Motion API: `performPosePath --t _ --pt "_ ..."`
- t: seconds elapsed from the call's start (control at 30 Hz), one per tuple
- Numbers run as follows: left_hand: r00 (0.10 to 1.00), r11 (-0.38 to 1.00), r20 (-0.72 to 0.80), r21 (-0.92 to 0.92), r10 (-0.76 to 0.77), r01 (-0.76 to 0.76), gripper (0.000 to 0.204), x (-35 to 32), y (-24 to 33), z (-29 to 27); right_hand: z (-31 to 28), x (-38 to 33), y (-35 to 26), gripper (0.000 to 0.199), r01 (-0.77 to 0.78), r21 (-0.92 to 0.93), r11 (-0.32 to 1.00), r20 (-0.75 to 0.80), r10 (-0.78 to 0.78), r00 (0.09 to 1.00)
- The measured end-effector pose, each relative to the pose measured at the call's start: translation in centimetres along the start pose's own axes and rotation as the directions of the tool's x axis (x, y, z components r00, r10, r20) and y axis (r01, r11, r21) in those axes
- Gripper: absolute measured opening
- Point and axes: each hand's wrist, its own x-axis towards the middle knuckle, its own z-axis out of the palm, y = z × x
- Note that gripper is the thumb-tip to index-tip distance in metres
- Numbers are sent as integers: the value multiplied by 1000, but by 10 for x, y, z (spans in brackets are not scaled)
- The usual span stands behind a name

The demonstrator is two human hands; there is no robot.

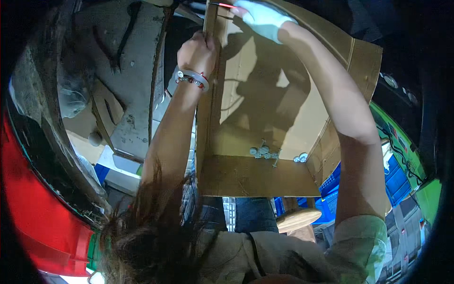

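Note:
An open cardboard box (257, 175) stands in front of me, tilted toward me. My left hand (196, 53), bare and with bracelets at the wrist, is closed on the box's left wall near its far end. At the far edge of the box is my right hand (262, 20) in a white glove. Its fingers are closed around a thin red tool (224, 5) with a dark tip, whose exact kind I cannot make out. Several small grey round pieces (263, 151), some with thin stems, lie at the near end inside the box, with a few more (301, 157) by its right corner.
Blue plastic baskets (397, 184) and a round wooden stool seat (299, 220) stand to the right. A green panel with a black cable (402, 149) is beyond them. Worn boards (135, 80) stand at the left, above a red container (40, 203).

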Motion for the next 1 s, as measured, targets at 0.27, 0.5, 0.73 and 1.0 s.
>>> performPosePath --t 0.27,0.5,0.73,1.0 --pt "998 998 -32 37 50 -49 39 -3 -3 2 -5 -33 -29 30 -320 319 892 -61 357 932" --pt "995 997 -70 16 72 -71 40 -9 -2 0 -21 -42 -45 27 -57 -418 907 -90 22 996" --pt "990 992 -87 61 113 -108 40 -13 6 1 -20 -37 -49 27 -124 -396 910 -18 127 992" --pt "993 987 -38 123 111 -106 39 -14 7 -2 -17 -42 -23 28 -63 -460 885 -17 62 998"
